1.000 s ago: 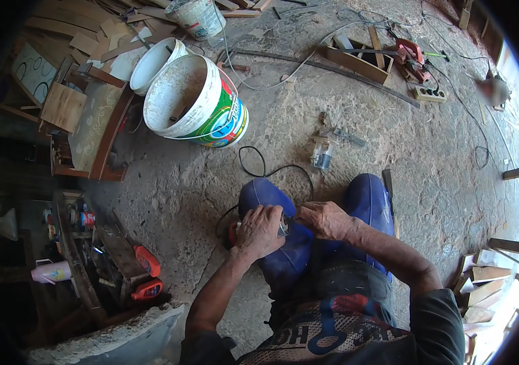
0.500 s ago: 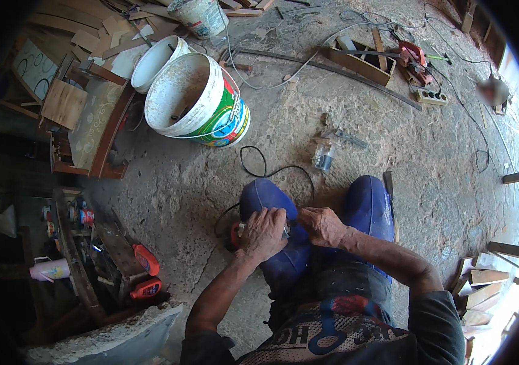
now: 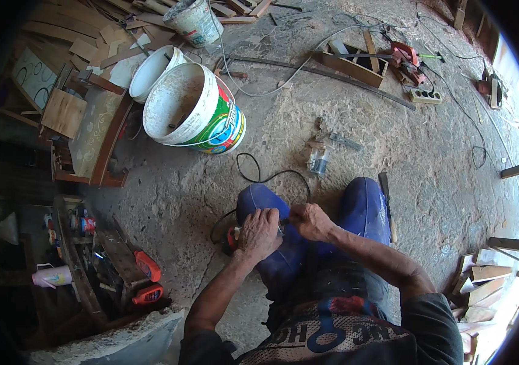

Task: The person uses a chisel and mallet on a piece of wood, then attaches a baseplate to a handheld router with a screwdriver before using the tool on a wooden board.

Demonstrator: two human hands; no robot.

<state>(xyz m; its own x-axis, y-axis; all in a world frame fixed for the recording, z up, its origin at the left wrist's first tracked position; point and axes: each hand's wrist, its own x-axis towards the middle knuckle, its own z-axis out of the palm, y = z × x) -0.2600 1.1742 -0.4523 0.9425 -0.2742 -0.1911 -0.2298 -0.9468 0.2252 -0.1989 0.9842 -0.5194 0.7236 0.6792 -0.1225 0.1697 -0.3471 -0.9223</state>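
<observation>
My left hand (image 3: 260, 235) is wrapped round a small corded power tool (image 3: 232, 236) resting over my left thigh. Its red end shows beside my wrist, while most of the body is hidden under the fingers. Close to its other end, my right hand (image 3: 312, 221) is closed in a pinch on something small and dark that I cannot make out. A black cord (image 3: 263, 179) loops across the floor by my left knee. Beyond my knees lies a clear plastic piece with a dark part inside (image 3: 318, 160), beside a flat metal piece (image 3: 344, 142).
A large white bucket (image 3: 177, 104) and a smaller one (image 3: 151, 74) stand ahead left. Far right are a wooden box (image 3: 354, 67), a red power tool (image 3: 405, 56) and a socket strip (image 3: 425, 97). Red bottles (image 3: 148, 294) sit at left, and a chisel-like tool (image 3: 387, 201) lies by my right knee.
My right hand has shifted slightly left and up, nearer my left hand, which keeps its hold on the tool. The whole view has moved a little.
</observation>
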